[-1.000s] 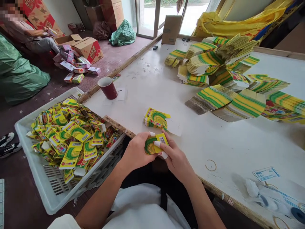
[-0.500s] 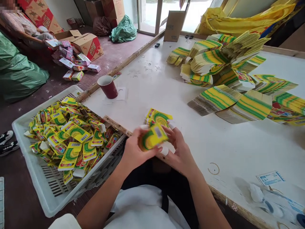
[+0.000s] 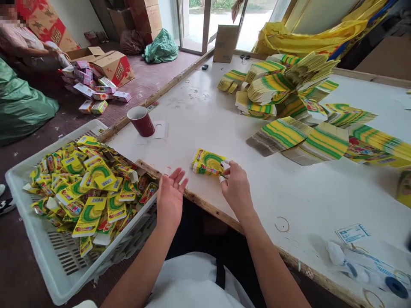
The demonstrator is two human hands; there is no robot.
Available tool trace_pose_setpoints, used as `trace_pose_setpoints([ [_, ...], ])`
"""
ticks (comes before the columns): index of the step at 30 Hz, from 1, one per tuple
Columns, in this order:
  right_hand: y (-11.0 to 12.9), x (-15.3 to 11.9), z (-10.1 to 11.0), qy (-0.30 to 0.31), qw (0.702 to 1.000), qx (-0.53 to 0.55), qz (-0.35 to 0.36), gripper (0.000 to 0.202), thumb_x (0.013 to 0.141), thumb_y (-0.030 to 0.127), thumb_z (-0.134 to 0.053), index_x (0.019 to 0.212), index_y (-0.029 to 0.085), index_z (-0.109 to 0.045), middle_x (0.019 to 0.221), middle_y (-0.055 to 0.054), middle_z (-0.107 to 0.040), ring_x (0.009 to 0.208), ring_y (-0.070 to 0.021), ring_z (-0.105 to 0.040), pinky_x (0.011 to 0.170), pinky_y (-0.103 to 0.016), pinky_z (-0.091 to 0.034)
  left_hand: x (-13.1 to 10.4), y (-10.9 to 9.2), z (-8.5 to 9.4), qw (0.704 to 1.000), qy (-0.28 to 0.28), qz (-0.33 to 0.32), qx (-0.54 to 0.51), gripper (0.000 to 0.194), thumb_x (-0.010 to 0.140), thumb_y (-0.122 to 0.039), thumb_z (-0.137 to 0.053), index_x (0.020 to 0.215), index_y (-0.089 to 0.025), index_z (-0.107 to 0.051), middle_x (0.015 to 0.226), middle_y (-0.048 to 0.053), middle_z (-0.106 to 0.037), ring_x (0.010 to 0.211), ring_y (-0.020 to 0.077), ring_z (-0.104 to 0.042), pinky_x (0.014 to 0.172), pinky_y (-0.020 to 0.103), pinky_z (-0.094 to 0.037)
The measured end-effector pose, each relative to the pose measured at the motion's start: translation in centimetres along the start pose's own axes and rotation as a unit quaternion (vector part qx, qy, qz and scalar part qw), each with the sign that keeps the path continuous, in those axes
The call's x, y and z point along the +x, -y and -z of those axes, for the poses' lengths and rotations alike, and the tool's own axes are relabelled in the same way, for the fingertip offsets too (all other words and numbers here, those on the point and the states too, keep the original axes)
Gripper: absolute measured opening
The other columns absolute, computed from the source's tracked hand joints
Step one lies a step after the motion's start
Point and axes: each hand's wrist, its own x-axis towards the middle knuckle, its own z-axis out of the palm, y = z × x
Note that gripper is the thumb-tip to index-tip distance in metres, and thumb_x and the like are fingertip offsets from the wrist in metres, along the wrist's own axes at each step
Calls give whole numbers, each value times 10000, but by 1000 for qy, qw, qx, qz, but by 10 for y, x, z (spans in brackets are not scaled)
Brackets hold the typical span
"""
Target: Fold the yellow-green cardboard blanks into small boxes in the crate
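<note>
Palm up and fingers spread, my left hand [image 3: 171, 196] holds nothing above the table's wooden edge, beside the crate. My right hand [image 3: 236, 184] has its fingers closed at the right end of a small pile of flat yellow-green cartons [image 3: 208, 162] on the white table [image 3: 199, 115]; white wraps cover some fingertips. To the left, a white plastic crate [image 3: 38, 265] holds a heap of folded yellow cartons [image 3: 91, 214].
A dark red mug [image 3: 141, 122] stands near the table's left edge. Fanned stacks of flat cartons [image 3: 282, 134] lie at the back right. Tape and plastic scraps [image 3: 362, 265] lie front right. A person [image 3: 28, 42] sits at the far left by a cardboard box [image 3: 112, 66].
The carton that was between my hands has left them. My left hand has opened and moved left; my right hand has reached up to the small pile. The view has shifted slightly.
</note>
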Motion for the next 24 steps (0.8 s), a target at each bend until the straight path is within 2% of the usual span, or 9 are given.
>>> trace_pose_setpoints([
  [3, 0, 1, -2, -5, 1000, -1, -4, 487, 768, 68, -498, 1240, 187, -513, 1063, -138, -640, 962, -311, -565, 841, -490, -504, -8, 4, -4, 999, 31, 28, 9, 482, 801, -598, -686, 1095, -232, -579, 1142, 89, -691, 1101, 206, -656, 946, 366, -522],
  [10, 4, 8, -1, 0, 999, 36, -21, 469, 725, 35, -493, 1169, 182, -528, 996, -127, -638, 946, -305, -578, 876, -517, -494, -13, 5, -4, 997, 40, 61, 1, 462, 761, -496, -776, 1083, -216, -597, 1043, 48, -699, 979, 166, -669, 862, 311, -537],
  [13, 16, 3, 10, -9, 997, 73, -34, 509, 728, 56, -502, 1211, 208, -448, 978, -77, -606, 874, -249, -596, 815, -449, -524, -17, 6, -6, 998, 44, 55, 2, 487, 752, -550, -770, 1068, -216, -611, 1064, 62, -701, 1019, 184, -666, 889, 324, -536],
  [15, 31, -6, 19, 18, 990, 140, -32, 522, 730, 74, -523, 1215, 230, -410, 919, -23, -579, 763, -190, -589, 717, -356, -535, -20, 5, -10, 997, 63, 33, -13, 583, 691, -654, -768, 1057, -222, -629, 1089, 73, -702, 1068, 213, -658, 905, 336, -539],
  [17, 49, -18, 26, 115, 948, 295, -18, 487, 736, 107, -583, 1179, 239, -429, 873, 11, -552, 708, -152, -568, 656, -294, -516, -23, 0, -15, 995, 95, 13, -29, 661, 642, -752, -731, 1044, -233, -649, 1075, 76, -713, 1078, 247, -659, 885, 350, -553],
  [19, 67, -31, 30, 213, 873, 437, -40, 485, 772, 166, -628, 1210, 246, -436, 874, 18, -540, 714, -135, -574, 633, -264, -511, -25, -5, -21, 993, 111, 9, -49, 679, 643, -807, -675, 1009, -236, -665, 967, 59, -721, 977, 249, -685, 808, 347, -575],
  [21, 79, -41, 29, 247, 818, 513, -76, 515, 788, 217, -671, 1248, 254, -442, 897, 11, -545, 752, -135, -572, 646, -260, -510, -24, -10, -26, 992, 97, 14, -83, 659, 637, -813, -672, 931, -223, -672, 804, 19, -680, 787, 199, -679, 689, 298, -576],
  [22, 83, -45, 27, 247, 809, 526, -93, 533, 786, 242, -699, 1258, 256, -452, 913, 5, -551, 770, -138, -566, 665, -266, -511, -23, -11, -28, 991, 83, 12, -103, 648, 611, -804, -701, 873, -213, -667, 730, -4, -638, 695, 163, -648, 630, 263, -561],
  [24, 85, -50, 23, 234, 816, 515, -121, 530, 757, 297, -762, 1220, 252, -508, 915, 0, -558, 767, -141, -543, 672, -273, -505, -20, -9, -30, 990, 56, 7, -129, 633, 550, -780, -762, 771, -199, -640, 640, -40, -558, 576, 104, -566, 551, 205, -518],
])
